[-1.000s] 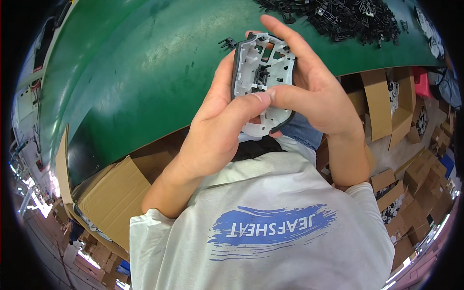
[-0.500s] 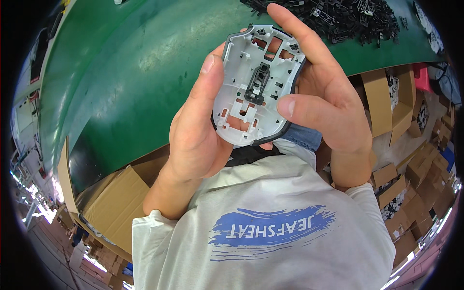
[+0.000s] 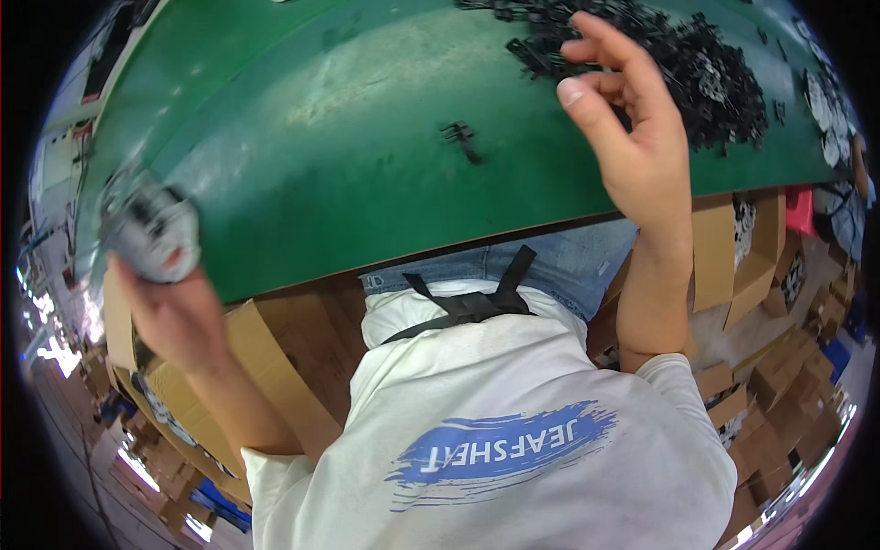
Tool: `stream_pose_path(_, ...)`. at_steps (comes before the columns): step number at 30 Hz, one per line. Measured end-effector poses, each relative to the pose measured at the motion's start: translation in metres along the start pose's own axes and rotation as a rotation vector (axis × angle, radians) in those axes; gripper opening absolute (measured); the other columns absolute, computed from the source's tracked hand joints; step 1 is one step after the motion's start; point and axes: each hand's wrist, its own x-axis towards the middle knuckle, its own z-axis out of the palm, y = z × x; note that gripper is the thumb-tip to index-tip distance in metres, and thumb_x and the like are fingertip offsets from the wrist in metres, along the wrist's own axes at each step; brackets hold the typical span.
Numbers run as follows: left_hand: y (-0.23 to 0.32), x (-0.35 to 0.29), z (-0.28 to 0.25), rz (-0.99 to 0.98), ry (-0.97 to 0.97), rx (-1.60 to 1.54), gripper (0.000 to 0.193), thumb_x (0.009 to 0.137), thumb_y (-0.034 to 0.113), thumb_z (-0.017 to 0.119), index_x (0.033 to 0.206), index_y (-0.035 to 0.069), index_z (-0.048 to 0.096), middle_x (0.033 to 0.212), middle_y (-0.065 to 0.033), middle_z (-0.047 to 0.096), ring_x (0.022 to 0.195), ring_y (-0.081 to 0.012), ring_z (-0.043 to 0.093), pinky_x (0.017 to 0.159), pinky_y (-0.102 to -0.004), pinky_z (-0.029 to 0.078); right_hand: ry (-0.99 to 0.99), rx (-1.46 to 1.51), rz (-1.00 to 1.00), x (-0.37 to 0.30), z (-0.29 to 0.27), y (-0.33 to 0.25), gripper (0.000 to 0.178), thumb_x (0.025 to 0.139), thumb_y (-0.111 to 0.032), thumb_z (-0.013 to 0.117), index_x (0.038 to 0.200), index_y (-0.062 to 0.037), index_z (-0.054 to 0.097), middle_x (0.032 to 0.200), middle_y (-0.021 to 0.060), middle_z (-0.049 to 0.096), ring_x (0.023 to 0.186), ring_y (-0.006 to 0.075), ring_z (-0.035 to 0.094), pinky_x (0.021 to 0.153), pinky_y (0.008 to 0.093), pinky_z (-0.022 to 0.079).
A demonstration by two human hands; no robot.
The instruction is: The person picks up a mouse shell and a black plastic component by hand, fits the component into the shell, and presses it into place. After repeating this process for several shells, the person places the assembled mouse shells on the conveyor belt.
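Shell (image 3: pixel 145 247) blurs at the table's (image 3: pixel 348 188) left end; your left hand (image 3: pixel 181 318) clamps its near edge, presumably leaving the inside uncovered. Your right hand (image 3: pixel 642 151), empty beside the black parts (image 3: pixel 729 101), curls loosely, thumb and fingers apart, probably because nothing needs gripping.

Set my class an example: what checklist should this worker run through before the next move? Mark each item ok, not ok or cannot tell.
1. Left grip holding the pale shell: ok.
2. Shell's inside sharp enough to inspect: not ok, blurred.
3. Right grip open, nothing visible in it: ok.
4. Right grip clear of the black pile: cannot tell.
5. Single black part gathered with the pile: not ok, apart on the green table.
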Motion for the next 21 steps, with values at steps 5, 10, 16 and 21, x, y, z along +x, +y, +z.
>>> stream_pose_path(5, 0.088, -0.019, -0.154, 0.487, 0.451, 0.462, 0.048, 0.118, 0.025, 0.046, 0.159, 0.003, 0.041, 0.155, -0.0143, 0.054, 0.143, -0.0273, 0.054, 0.122, -0.0439, 0.044, -0.361, -0.712, -0.277, -0.001, 0.042, -0.013, 0.045, 0.091, -0.029, 0.084, 0.130, -0.0080, 0.073, 0.095, 0.0107, 0.069, 0.083, 0.0282, 0.068, 0.073, 0.0405, 0.054)
stream_pose_path(10, 0.137, -0.104, -0.211, 0.544, 0.609, 0.421, 0.042, 0.118, 0.026, 0.048, 0.154, 0.005, 0.042, 0.142, -0.0114, 0.061, 0.130, -0.0213, 0.061, 0.112, -0.0385, 0.050, -0.454, -0.793, -0.263, -0.005, 0.047, -0.002, 0.026, 0.096, -0.015, 0.078, 0.119, -0.0046, 0.074, 0.102, 0.0098, 0.071, 0.087, 0.0274, 0.070, 0.080, 0.0380, 0.055)
stream_pose_path(16, 0.190, -0.181, -0.268, 0.503, 1.000, 0.801, 0.042, 0.115, 0.024, 0.053, 0.151, 0.004, 0.047, 0.143, -0.0111, 0.060, 0.130, -0.0199, 0.058, 0.112, -0.0362, 0.046, -0.446, -0.605, -0.389, 0.001, 0.044, 0.029, 0.019, 0.100, -0.010, 0.075, 0.115, 0.0007, 0.074, 0.103, 0.0141, 0.072, 0.094, 0.0291, 0.070, 0.088, 0.0385, 0.056)
stream_pose_path(21, 0.196, -0.292, -0.382, -0.021, 1.054, 0.914, 0.052, 0.108, 0.032, 0.066, 0.150, 0.004, 0.054, 0.140, -0.0085, 0.061, 0.123, -0.0169, 0.058, 0.104, -0.0315, 0.044, -0.462, -0.512, -0.390, 0.010, 0.049, 0.037, 0.013, 0.101, -0.003, 0.073, 0.111, 0.0053, 0.074, 0.105, 0.0137, 0.073, 0.091, 0.0247, 0.070, 0.084, 0.0351, 0.056)
